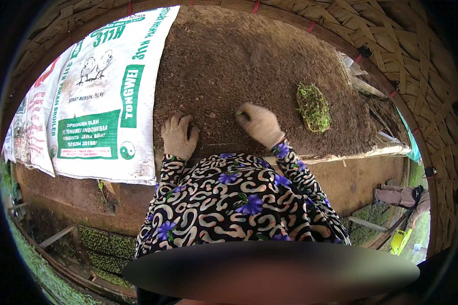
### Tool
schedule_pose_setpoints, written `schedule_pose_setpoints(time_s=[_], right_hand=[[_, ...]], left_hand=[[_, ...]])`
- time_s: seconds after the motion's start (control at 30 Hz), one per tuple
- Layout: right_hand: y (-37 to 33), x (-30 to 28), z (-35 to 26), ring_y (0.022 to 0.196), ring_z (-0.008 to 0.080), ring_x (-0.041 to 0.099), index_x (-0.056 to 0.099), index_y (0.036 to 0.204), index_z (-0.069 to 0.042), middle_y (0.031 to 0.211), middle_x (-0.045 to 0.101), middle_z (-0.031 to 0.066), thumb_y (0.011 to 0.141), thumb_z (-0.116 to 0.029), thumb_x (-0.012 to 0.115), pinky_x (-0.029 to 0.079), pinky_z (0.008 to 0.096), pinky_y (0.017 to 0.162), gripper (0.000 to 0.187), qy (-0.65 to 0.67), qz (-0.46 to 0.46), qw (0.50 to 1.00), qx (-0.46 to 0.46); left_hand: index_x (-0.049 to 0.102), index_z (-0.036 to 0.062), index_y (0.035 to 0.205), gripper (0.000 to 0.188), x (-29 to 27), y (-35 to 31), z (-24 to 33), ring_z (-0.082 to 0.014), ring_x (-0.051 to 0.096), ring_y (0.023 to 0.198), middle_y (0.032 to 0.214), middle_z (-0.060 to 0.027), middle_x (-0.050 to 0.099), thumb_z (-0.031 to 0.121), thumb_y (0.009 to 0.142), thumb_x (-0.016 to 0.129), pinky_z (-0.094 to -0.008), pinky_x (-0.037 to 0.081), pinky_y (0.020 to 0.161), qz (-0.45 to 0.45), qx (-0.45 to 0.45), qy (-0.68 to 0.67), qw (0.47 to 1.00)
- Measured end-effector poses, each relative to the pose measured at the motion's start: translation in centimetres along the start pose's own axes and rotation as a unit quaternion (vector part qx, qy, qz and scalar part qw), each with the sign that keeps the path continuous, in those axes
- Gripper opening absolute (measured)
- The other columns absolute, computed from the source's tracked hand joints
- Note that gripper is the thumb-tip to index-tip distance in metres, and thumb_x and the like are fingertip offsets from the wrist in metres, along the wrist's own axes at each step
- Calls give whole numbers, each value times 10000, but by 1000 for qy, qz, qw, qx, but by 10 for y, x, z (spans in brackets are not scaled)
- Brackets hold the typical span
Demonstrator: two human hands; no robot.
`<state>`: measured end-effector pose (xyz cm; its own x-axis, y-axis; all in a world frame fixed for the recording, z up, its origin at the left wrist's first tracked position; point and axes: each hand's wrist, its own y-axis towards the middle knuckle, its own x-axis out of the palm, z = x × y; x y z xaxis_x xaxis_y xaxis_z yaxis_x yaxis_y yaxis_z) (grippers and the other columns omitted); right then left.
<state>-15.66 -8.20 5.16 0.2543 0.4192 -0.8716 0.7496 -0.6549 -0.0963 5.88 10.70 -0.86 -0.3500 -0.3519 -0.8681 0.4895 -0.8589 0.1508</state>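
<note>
A broad bed of dark brown soil point(213, 66) lies in front of me. At its near edge my gloved left hand point(179, 136) rests on the soil, with the thumb apart from the fingers and nothing visible in it. To its right, my gloved right hand point(260, 125) is closed in a pinch just over the soil, slightly smeared by motion. A hint of green shows at its fingertips, too small to make out. Further right sits a clump of small green seedlings point(314, 108) on the soil.
White printed feed sacks point(94, 101) cover the bed's left part. A pale edging strip point(361, 154) borders the near right side. Below on the left are trays of green seedlings point(107, 244). Another person's legs point(397, 196) show at the far right, near a yellow-green object point(399, 241).
</note>
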Motion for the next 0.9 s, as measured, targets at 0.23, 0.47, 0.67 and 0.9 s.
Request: schedule_pose_setpoints(time_s=[0.23,0.47,0.67,0.9], right_hand=[[-6,-36,70,934,418,746,716,1184,-102,1010,767,214,1009,-285,683,597,491,778,255,2,216,968,126],[-45,-100,109,1007,363,748,698,1272,-28,1110,767,213,1037,-276,673,575,423,878,342,66,367,908,192],[-68,-131,120,1111,426,716,658,1384,-87,1215,745,229,1048,-373,598,564,517,936,445,-144,273,904,297],[-37,-90,68,1050,352,756,682,1340,-133,1199,768,157,1015,-300,690,609,447,896,365,-25,265,959,92]], left_hand=[[679,100,1319,445,2,0,-1,-404,525,1314,1382,-177,600,336,943,653,-573,366,1144,10,8,-6,1000],[681,107,1292,410,3,0,-1,-392,553,1291,1345,-156,625,298,930,672,-579,387,1139,20,20,4,1000],[678,108,1289,417,3,1,0,-395,553,1290,1348,-163,622,306,922,680,-576,389,1140,17,7,20,1000],[660,108,1316,448,0,0,2,-393,535,1304,1365,-171,599,317,920,669,-588,374,1147,-4,15,6,1000]])
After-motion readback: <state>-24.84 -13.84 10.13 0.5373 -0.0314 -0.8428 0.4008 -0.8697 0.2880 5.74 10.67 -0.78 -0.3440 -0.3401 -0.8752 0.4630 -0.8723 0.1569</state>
